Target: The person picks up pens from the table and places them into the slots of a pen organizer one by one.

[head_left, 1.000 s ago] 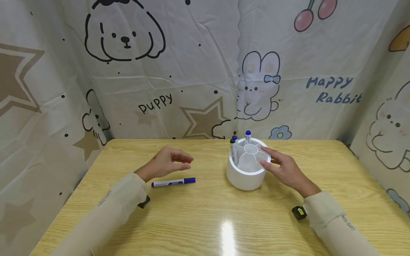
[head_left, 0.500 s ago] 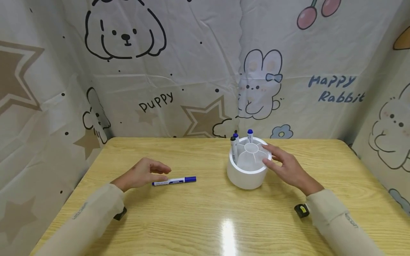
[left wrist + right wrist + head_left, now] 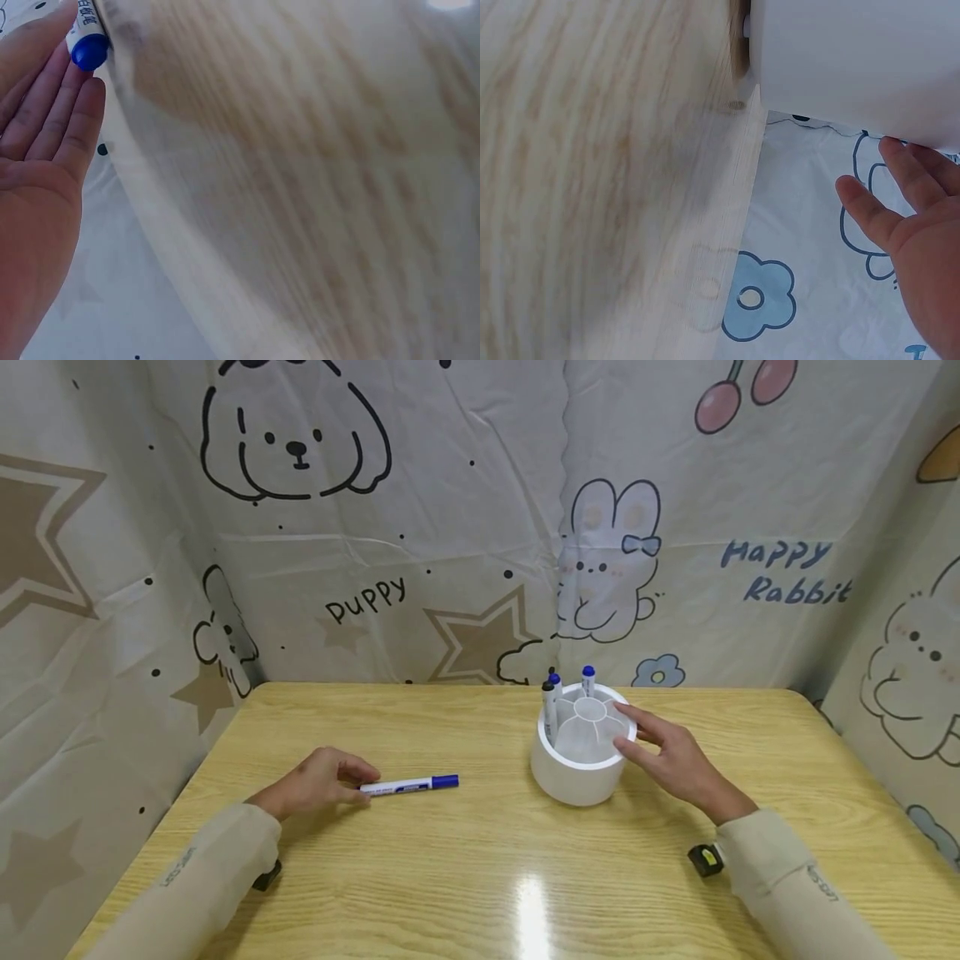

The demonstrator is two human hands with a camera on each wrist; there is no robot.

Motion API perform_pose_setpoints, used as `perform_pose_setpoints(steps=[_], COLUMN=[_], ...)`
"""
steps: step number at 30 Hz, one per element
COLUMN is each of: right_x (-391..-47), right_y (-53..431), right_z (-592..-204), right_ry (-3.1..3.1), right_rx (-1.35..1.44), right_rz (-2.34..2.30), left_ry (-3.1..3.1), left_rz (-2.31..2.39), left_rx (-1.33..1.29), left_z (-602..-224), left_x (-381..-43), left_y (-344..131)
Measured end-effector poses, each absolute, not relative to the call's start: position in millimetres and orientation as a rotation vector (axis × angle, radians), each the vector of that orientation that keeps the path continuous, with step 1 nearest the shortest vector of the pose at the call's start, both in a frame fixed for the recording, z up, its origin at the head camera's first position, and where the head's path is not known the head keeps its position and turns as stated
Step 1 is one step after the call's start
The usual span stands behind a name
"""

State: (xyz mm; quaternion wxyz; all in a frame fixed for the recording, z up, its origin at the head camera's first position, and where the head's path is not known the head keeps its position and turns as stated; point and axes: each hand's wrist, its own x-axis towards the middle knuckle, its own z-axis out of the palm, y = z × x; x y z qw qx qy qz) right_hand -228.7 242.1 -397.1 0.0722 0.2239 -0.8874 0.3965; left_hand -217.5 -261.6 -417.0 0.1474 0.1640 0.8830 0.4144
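Observation:
A white whiteboard marker with a blue cap (image 3: 412, 786) lies on the table at the centre left. My left hand (image 3: 322, 783) is at its left end, the thumb and fingers on either side of it. In the left wrist view the marker's blue end (image 3: 90, 52) shows between the thumb and the extended fingers. To the right stands a round white pen holder (image 3: 577, 781) with inner compartments. Several capped markers (image 3: 550, 710) stand upright along its left and back. My right hand (image 3: 678, 768) has its thumb and fingertips (image 3: 626, 747) at the holder's right rim, fingers relaxed.
The wooden table (image 3: 450, 877) ends at a back edge close behind the pen holder. A printed curtain (image 3: 465, 527) hangs behind and along both sides. A small black device (image 3: 705, 860) sits at the right wrist.
My left hand has moved left and down from above the marker to its left end. The marker still lies in place, and the right hand stays at the holder's rim.

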Motion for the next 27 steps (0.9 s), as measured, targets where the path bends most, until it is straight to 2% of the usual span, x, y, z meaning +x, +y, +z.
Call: perform_pose_setpoints(steps=[11,27], right_x=[-229.1,-226.3], right_y=[241.6,240.8], right_z=[-399.0,-398.4], right_ry=[-2.671,-2.701], right_rx=[0.656,0.606], right_rz=[1.173,1.147], left_ry=[2.588,2.667], left_rz=[1.144,1.206], left_rx=[0.484,0.577], left_z=[-421.7,-408.4], left_x=[-218.5,-221.1], left_y=[-267.9,-263.7])
